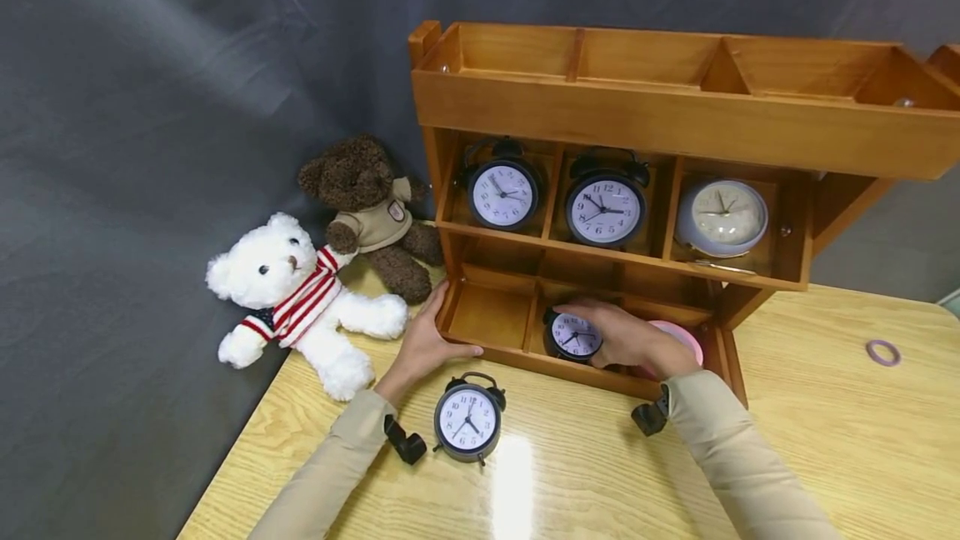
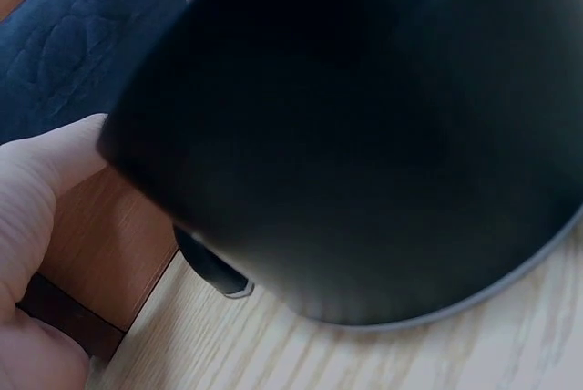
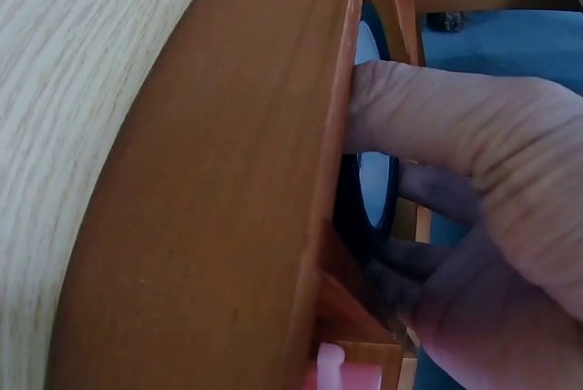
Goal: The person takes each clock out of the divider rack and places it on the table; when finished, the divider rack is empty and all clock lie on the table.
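Note:
My right hand (image 1: 618, 336) grips a black alarm clock (image 1: 575, 335) in the middle compartment of the wooden shelf's bottom tier. In the right wrist view, the thumb (image 3: 410, 112) lies across the clock's face (image 3: 373, 189), with other fingers behind it. My left hand (image 1: 426, 348) holds the lower left corner of the wooden shelf (image 1: 525, 361), thumb along the front board, fingers by the side panel. Another black alarm clock (image 1: 468, 421) stands on the table near my left wrist. Its dark back (image 2: 346, 153) hides much of the left wrist view.
The middle tier holds two black alarm clocks (image 1: 503, 194) (image 1: 606, 210) and a pale round clock (image 1: 722, 218). A pink object (image 1: 686, 338) sits at bottom right, partly hidden. White (image 1: 300, 298) and brown (image 1: 371, 215) teddy bears sit left; a purple ring (image 1: 882, 352) lies right.

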Action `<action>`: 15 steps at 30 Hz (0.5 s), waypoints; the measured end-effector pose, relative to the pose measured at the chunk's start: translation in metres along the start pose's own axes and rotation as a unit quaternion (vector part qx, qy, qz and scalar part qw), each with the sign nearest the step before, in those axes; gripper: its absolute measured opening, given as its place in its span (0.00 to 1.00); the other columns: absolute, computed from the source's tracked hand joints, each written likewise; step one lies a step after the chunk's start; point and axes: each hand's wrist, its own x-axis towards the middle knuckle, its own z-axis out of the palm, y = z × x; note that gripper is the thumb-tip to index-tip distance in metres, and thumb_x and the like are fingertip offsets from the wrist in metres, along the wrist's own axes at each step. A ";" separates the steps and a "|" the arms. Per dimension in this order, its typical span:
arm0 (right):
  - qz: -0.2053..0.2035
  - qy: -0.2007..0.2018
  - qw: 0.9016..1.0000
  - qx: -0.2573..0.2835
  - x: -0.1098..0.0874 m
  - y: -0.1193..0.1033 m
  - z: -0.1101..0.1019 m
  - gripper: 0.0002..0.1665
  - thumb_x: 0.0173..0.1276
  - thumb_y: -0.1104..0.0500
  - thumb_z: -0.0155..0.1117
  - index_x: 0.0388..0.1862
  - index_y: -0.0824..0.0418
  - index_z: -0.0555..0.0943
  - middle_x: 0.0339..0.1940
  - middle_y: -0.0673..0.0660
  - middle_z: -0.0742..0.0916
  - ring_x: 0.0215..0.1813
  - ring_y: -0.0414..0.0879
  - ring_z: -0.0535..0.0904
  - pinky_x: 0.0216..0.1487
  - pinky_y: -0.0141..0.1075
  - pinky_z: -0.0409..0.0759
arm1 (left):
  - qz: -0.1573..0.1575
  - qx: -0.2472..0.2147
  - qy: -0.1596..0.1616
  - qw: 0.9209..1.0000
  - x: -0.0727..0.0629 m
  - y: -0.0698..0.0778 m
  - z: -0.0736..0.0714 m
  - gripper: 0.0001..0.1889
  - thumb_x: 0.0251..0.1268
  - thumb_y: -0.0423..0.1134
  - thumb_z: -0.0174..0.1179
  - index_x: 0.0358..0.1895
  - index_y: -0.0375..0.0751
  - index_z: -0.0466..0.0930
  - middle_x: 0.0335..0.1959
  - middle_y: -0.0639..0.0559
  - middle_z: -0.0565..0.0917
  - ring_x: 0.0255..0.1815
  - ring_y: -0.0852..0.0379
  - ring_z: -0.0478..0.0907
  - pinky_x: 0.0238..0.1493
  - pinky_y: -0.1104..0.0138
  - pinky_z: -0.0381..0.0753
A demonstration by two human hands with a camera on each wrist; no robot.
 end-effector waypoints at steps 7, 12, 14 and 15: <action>-0.015 0.000 1.000 -0.009 -0.001 0.003 -0.001 0.52 0.39 0.76 0.75 0.69 0.68 0.67 0.65 0.70 0.74 0.65 0.66 0.70 0.61 0.58 0.74 | 0.004 -0.001 -0.001 1.000 0.002 -0.002 0.000 0.66 0.33 0.48 0.82 0.78 0.49 0.46 0.79 0.51 0.53 0.76 0.45 0.57 0.73 0.52 0.61; -0.021 0.007 1.000 -0.003 -0.004 0.005 -0.002 0.53 0.38 0.75 0.74 0.69 0.68 0.68 0.64 0.69 0.75 0.64 0.63 0.72 0.60 0.56 0.74 | 0.003 0.000 -0.003 1.000 0.002 -0.002 0.001 0.66 0.32 0.48 0.82 0.78 0.48 0.47 0.79 0.49 0.53 0.77 0.45 0.55 0.74 0.51 0.59; -0.028 0.013 1.000 -0.001 -0.006 0.005 -0.003 0.53 0.37 0.75 0.74 0.69 0.69 0.68 0.64 0.68 0.76 0.64 0.62 0.72 0.60 0.55 0.74 | 0.006 0.001 -0.002 1.000 0.002 -0.002 0.001 0.66 0.32 0.49 0.83 0.78 0.48 0.47 0.78 0.49 0.53 0.77 0.45 0.55 0.75 0.52 0.58; -0.029 0.016 0.999 -0.001 -0.007 0.005 -0.004 0.53 0.37 0.74 0.74 0.69 0.69 0.68 0.64 0.68 0.76 0.64 0.62 0.72 0.60 0.55 0.74 | 0.008 0.001 -0.002 1.000 0.003 -0.002 0.001 0.66 0.32 0.49 0.83 0.78 0.48 0.47 0.78 0.49 0.54 0.77 0.45 0.55 0.75 0.52 0.58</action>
